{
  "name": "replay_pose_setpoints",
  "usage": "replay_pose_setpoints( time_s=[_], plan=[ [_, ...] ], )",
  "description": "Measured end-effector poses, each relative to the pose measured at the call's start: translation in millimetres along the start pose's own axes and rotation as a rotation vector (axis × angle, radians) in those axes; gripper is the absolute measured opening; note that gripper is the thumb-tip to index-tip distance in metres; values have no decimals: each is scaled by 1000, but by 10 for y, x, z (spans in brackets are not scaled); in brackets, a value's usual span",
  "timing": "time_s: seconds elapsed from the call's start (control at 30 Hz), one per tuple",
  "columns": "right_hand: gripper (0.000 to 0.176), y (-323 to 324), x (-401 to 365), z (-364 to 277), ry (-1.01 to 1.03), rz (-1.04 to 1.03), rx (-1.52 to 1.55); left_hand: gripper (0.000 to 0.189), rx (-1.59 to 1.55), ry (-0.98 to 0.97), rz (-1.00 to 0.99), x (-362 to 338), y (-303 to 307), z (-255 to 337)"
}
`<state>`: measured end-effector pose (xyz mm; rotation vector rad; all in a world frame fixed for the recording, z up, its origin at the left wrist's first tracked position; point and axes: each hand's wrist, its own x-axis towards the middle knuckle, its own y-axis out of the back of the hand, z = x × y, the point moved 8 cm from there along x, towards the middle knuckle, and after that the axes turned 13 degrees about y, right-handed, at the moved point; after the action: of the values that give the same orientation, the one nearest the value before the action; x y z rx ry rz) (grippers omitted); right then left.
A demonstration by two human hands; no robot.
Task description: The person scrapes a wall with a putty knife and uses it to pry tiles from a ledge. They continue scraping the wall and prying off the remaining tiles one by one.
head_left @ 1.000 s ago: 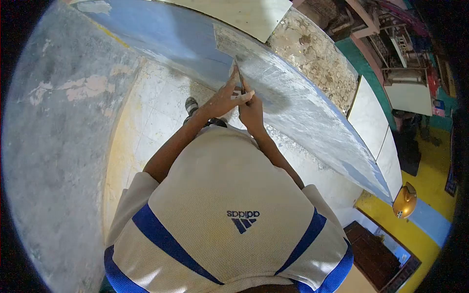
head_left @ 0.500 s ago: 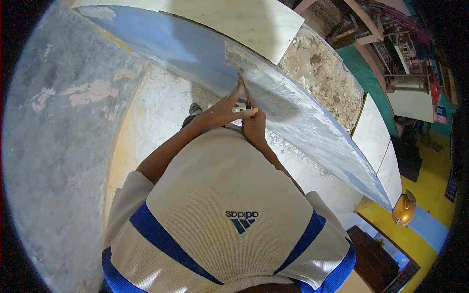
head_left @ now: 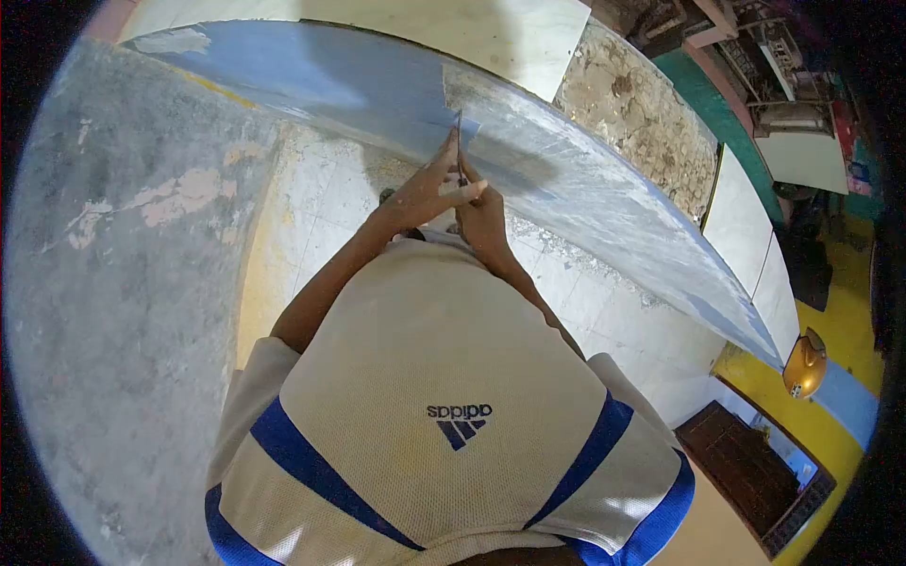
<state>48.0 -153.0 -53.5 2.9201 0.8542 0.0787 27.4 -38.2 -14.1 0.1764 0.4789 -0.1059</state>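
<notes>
A thin scraper-like tool (head_left: 460, 151) with a dark handle points up against the blue and grey scraped wall face (head_left: 566, 179). My right hand (head_left: 483, 219) is closed round its handle. From the left, my left hand (head_left: 425, 193) presses its fingers along the blade, with the thumb reaching across to my right hand. The tool's tip touches or nearly touches the face, close to the border between the blue paint (head_left: 359, 85) and the scraped grey area. The exact shape of the tip is too small to make out.
Pale tiles (head_left: 453, 33) and a rough bare patch (head_left: 637, 113) lie along the top of the wall face. A grey wall (head_left: 142, 311) stands at the left. A golden helmet (head_left: 805, 366) is at the right, and a dusty tiled floor (head_left: 321, 203) shows below.
The view has shifted slightly. Both hands and the tool have moved a little up and left, and a small blue patch now shows beside the tool tip.
</notes>
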Motion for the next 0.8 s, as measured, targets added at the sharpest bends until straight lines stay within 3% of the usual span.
replay_pose_setpoints(
  time_s=[0.1, 0.17, 0.23, 0.3, 0.4, 0.5, 0.6, 0.8],
  plan=[
    [56, 153, -20, 40, -99, 46, 71, 120, 24, -50, -51, 80, -137, 66],
    [53, 225, -42, 29, -205, 25, 22, 119, 37, -114, 83, 168, -246, 7],
    [53, 235, 9, -125, 8, 18, -47, 118, 17, -155, 149, 181, -294, -22],
    [52, 205, -4, -189, 82, 14, -64, 117, -36, -166, 138, 170, -342, -99],
    [52, 288, -46, -196, -5, 19, -42, 114, -133, -266, 173, 180, -399, -41],
    [53, 306, -35, -261, -27, -8, -55, 114, -247, -229, 104, 145, -456, -23],
    [53, 317, 16, -170, 26, -28, -119, 105, -168, -201, 175, 166, -421, -37],
    [56, 196, 68, -306, 216, -48, -278, 121, -93, -146, 135, 153, -338, -53]
  ],
)
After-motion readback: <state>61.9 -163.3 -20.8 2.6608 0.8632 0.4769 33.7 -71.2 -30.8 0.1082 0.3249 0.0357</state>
